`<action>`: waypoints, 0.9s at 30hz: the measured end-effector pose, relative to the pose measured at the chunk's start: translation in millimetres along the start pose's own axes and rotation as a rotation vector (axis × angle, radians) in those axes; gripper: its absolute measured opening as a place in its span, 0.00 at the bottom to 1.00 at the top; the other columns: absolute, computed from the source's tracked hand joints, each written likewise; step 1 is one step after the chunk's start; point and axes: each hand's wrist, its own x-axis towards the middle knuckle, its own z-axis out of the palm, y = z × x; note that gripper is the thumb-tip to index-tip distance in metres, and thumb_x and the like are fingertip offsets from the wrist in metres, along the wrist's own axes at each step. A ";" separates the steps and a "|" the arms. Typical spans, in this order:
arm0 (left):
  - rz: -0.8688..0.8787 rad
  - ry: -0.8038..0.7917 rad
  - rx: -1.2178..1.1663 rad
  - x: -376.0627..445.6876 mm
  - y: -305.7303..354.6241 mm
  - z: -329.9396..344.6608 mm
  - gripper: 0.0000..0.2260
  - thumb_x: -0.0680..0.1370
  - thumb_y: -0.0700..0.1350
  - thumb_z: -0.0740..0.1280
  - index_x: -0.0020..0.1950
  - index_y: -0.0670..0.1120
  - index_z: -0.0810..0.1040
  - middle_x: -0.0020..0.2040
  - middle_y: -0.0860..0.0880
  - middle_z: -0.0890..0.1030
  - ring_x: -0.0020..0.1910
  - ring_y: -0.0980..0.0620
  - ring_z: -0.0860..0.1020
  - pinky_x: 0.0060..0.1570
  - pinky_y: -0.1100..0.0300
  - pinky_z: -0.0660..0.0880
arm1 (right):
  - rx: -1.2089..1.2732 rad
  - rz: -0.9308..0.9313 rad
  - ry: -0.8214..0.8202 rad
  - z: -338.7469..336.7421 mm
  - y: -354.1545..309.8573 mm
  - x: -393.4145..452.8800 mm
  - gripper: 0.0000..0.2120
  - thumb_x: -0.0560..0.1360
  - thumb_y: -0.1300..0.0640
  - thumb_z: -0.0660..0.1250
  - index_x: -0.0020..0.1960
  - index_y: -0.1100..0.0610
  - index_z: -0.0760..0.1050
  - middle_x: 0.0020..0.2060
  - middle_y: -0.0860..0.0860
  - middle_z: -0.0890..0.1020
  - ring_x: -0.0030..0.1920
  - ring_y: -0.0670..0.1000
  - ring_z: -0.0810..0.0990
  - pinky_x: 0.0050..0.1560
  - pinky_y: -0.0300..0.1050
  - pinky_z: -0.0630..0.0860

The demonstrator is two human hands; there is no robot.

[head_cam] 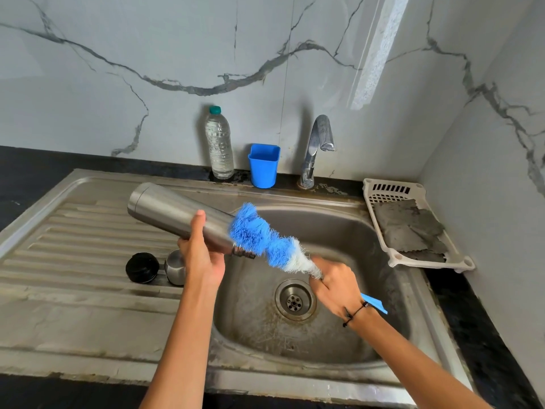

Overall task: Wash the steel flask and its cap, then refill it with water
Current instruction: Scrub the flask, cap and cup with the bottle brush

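- Over the steel sink (339, 219), the left hand (200, 255) grips the steel flask (174, 215) near its neck, thumb up across the body, fingers wrapped behind; flask tilted, base raised to the left, open threaded mouth pointing down-right above the basin.
- The right hand (336, 286) is curled tight round the handle of a bottle brush (265, 239); blue and white bristles lie against the flask's neck, outside the mouth; blue handle end protrudes past the wrist.
- On the ribbed drainboard (73, 231), a black cap (142, 267) and a steel cup-lid (174, 267) sit side by side, the latter partly hidden by the left hand.
- At the back wall: a plastic water bottle (219, 143), a blue holder (264, 165), the tap (318, 143).
- Right of the basin: a white tray (413, 190) holding a grey cloth (410, 228).
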 end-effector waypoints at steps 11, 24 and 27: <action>0.001 0.031 -0.090 -4.5 3.5 2.4 0.25 0.72 0.46 0.72 0.67 0.46 0.69 0.59 0.45 0.79 0.55 0.48 0.80 0.42 0.55 0.79 | 0.117 0.158 -0.053 -30.6 -15.1 41.4 0.07 0.71 0.57 0.62 0.48 0.55 0.70 0.35 0.55 0.78 0.37 0.59 0.77 0.33 0.43 0.69; 0.034 0.035 -0.135 1.3 1.8 12.4 0.18 0.75 0.43 0.69 0.62 0.44 0.70 0.61 0.44 0.78 0.57 0.49 0.79 0.51 0.57 0.78 | -0.454 0.121 -0.111 -85.1 -104.3 204.1 0.16 0.76 0.65 0.58 0.64 0.64 0.67 0.59 0.61 0.74 0.58 0.60 0.75 0.45 0.48 0.71; 0.033 0.051 -0.136 5.9 7.8 9.7 0.19 0.74 0.43 0.70 0.64 0.44 0.71 0.61 0.45 0.79 0.57 0.50 0.79 0.56 0.55 0.76 | -0.609 0.109 -0.223 -82.8 -115.8 223.0 0.13 0.76 0.63 0.61 0.60 0.63 0.73 0.56 0.57 0.78 0.56 0.57 0.77 0.44 0.45 0.70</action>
